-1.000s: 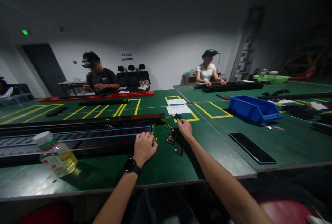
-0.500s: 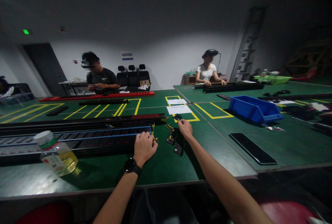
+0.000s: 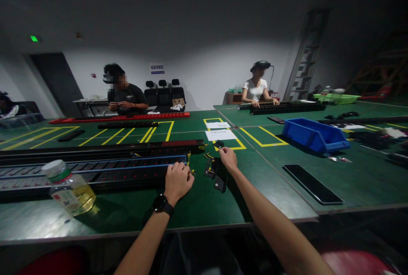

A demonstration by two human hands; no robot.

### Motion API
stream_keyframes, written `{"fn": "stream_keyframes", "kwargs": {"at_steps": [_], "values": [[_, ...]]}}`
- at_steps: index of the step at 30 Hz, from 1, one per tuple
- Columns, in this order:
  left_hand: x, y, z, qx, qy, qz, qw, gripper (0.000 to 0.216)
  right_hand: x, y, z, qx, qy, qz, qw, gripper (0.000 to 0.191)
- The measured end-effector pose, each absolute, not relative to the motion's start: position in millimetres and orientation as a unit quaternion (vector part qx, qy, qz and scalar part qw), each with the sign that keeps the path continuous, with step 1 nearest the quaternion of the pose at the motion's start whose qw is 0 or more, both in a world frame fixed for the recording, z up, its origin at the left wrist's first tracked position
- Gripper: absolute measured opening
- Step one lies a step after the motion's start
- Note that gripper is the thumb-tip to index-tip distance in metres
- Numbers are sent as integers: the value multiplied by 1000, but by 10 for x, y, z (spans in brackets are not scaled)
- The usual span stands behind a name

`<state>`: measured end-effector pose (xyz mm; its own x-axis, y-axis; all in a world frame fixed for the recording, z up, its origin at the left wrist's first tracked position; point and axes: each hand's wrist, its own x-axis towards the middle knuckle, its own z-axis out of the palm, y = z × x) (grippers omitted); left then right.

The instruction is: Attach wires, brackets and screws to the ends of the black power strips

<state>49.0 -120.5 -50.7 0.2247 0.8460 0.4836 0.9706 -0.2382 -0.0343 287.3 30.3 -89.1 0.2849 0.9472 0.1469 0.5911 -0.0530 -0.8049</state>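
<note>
My left hand, with a black watch at its wrist, rests fingers curled at the right end of a long black strip with red dots. A short yellow wire piece shows by its fingertips; what the fingers grip is hidden. My right hand has its fingers pinched together beside a small black bracket; I cannot make out anything between them. Between the hands lie loose yellow wire pieces and a flat black plate.
A bottle of yellow liquid stands at the left front. To the right are a blue bin and a dark phone-like slab. White paper labels lie ahead. Across the table, two people work at long red and black rails.
</note>
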Motion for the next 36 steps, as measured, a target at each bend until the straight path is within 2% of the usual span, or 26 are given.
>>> {"fn": "stream_keyframes", "kwargs": {"at_steps": [36], "values": [[486,-1201,-564,-757,-598,-201,169,13,2870,332,-944,-693,-570,217,383,31]]}}
